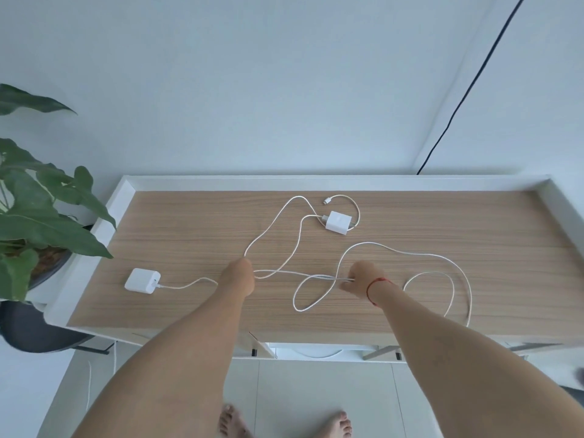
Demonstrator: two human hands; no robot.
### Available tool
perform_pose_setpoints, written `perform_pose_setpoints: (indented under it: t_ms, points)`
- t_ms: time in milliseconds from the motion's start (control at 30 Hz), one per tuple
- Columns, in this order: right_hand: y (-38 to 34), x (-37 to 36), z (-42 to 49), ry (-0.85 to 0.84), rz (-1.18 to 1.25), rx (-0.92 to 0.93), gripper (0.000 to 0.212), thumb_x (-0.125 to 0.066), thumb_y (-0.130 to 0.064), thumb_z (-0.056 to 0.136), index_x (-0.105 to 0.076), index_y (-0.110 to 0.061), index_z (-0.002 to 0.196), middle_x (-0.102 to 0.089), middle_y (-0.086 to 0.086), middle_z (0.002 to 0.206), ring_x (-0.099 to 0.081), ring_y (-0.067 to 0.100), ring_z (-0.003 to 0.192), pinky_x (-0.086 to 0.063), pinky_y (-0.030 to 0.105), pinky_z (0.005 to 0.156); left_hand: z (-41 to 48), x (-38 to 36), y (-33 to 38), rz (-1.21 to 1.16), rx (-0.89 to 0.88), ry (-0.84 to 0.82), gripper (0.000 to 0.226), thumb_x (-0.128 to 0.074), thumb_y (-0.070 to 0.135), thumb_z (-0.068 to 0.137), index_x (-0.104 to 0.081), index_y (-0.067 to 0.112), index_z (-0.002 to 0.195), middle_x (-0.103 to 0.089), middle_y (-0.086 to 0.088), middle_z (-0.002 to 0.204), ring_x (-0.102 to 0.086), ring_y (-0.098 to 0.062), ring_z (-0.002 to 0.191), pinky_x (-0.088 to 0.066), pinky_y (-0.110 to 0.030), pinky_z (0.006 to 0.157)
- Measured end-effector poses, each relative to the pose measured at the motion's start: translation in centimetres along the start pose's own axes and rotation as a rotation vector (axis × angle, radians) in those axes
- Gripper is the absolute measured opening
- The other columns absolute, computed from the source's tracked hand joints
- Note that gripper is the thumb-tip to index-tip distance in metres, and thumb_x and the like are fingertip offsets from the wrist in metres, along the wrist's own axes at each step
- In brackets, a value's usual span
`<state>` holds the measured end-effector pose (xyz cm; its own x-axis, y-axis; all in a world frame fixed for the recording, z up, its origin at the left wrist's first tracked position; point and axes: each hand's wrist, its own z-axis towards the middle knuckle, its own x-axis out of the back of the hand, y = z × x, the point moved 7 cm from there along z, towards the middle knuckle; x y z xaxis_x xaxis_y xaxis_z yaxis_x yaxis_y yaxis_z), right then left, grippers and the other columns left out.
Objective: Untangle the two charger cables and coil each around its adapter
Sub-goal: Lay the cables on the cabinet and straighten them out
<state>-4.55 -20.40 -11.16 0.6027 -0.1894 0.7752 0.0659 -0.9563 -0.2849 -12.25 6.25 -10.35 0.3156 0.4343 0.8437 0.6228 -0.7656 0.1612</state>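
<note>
Cables [297, 274] are not free of each other yet, so I'm on the untangling step and no coiling has begun. They lie white and loose across the wooden table [474, 222], crossing in the middle of the frame between my two hands.

One adapter [142, 279] sits at left of centre, its lead running right into my left hand [238, 275]. The other adapter [338, 222] lies further back, above centre, with a short loop round it ending in a free plug [327, 201]. A long loop swings out to the right and seems to reach the near edge of the table.

My left hand shows only its back. Strands enter it from both sides, so I judge the fingers closed round them, though I can't see the fingers themselves. My right hand [358, 279], with a red string [376, 287] at the wrist, has its fingers curled and pinches a strand at its left side.

Next, I think, I must find which strand belongs to which adapter, then draw one out through the crossing loops gently, so that nothing pulls into a knot or drags an adapter along
</note>
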Motion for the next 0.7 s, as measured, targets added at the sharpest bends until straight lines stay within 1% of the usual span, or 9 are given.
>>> perform_pose_setpoints:
  t_ms: [133,200,267,333,400,500,567,633,700]
  points:
    - [3.6,1.7,-0.3,0.062,0.034,-0.12,0.025,-0.069,-0.04,0.078,-0.056,-0.019,0.076,-0.062,0.004,0.088,-0.056,0.024,0.082,-0.042,0.026,0.069,-0.2,-0.1,0.4,0.042,0.025,0.045,0.031,-0.044,-0.002,0.093,-0.057,0.002,0.121,-0.062,-0.016,0.121,-0.065,-0.034,0.105,-0.055,-0.038,0.085]
    - [3.6,1.8,-0.3,0.056,0.107,-0.08,0.019,-0.071,-0.032,0.079,-0.058,-0.019,0.084,-0.061,0.003,0.094,-0.055,0.021,0.084,-0.041,0.025,0.072,-0.7,-0.7,1.5,0.082,0.008,0.016,0.03,-0.048,-0.002,0.09,-0.059,0.002,0.118,-0.062,-0.016,0.12,-0.066,-0.033,0.104,-0.055,-0.037,0.085]
    - [2.6,1.6,-0.3,0.051,0.168,0.007,0.018,-0.073,-0.025,0.078,-0.058,-0.02,0.086,-0.057,-0.001,0.091,-0.053,0.019,0.085,-0.039,0.023,0.072,-1.4,-0.8,3.2,0.112,-0.04,0.04,0.026,-0.053,0.0,0.087,-0.062,0.006,0.111,-0.064,-0.013,0.117,-0.065,-0.031,0.104,-0.053,-0.035,0.084]
    - [1.4,1.5,-0.4,0.07,0.199,0.086,0.016,-0.073,-0.02,0.078,-0.058,-0.019,0.083,-0.053,-0.005,0.08,-0.052,0.018,0.082,-0.037,0.022,0.071,-2.0,-0.5,5.1,0.138,-0.103,0.1,0.024,-0.061,0.008,0.085,-0.064,0.011,0.108,-0.062,-0.009,0.116,-0.063,-0.029,0.106,-0.05,-0.034,0.085]
    - [0.4,1.5,-0.5,0.09,0.228,0.136,0.015,-0.073,-0.018,0.078,-0.058,-0.019,0.081,-0.046,-0.01,0.07,-0.05,0.017,0.079,-0.035,0.021,0.069,-2.4,-0.4,7.2,0.118,-0.21,0.137,0.031,-0.072,0.024,0.082,-0.064,0.016,0.11,-0.06,-0.005,0.117,-0.061,-0.027,0.108,-0.049,-0.033,0.086]
    - [-0.3,1.5,-0.3,0.129,0.321,0.118,0.009,-0.071,-0.015,0.079,-0.065,-0.015,0.087,-0.053,-0.004,0.079,-0.052,0.017,0.082,-0.039,0.023,0.071,-3.2,-0.7,9.5,0.038,-0.395,0.121,0.054,-0.078,0.04,0.075,-0.06,0.025,0.123,-0.058,0.001,0.119,-0.059,-0.022,0.111,-0.046,-0.032,0.088]
    - [-0.3,1.5,0.1,0.161,0.365,0.057,0.017,-0.07,-0.013,0.08,-0.069,-0.01,0.096,-0.06,0.002,0.097,-0.055,0.019,0.092,-0.042,0.025,0.077,-3.5,-0.7,10.2,0.0,-0.434,0.087,0.05,-0.078,0.041,0.076,-0.061,0.026,0.121,-0.063,0.004,0.109,-0.061,-0.018,0.104,-0.045,-0.028,0.082]
    - [-0.3,1.8,0.1,0.224,0.406,-0.022,0.034,-0.07,-0.013,0.08,-0.063,-0.01,0.112,-0.055,0.008,0.12,-0.055,0.024,0.108,-0.042,0.026,0.084,-3.5,-1.0,10.4,-0.074,-0.445,0.009,0.025,-0.073,0.039,0.082,-0.069,0.021,0.099,-0.067,0.005,0.083,-0.065,-0.015,0.084,-0.043,-0.024,0.07]
    - [0.4,2.4,-0.8,0.312,0.538,-0.166,0.049,-0.067,-0.01,0.081,-0.05,-0.007,0.127,-0.044,0.011,0.133,-0.054,0.028,0.112,-0.042,0.028,0.085,-3.1,-1.0,10.2,-0.14,-0.425,-0.014,0.026,-0.067,0.035,0.089,-0.064,0.013,0.076,-0.063,0.002,0.059,-0.064,-0.016,0.06,-0.039,-0.023,0.057]
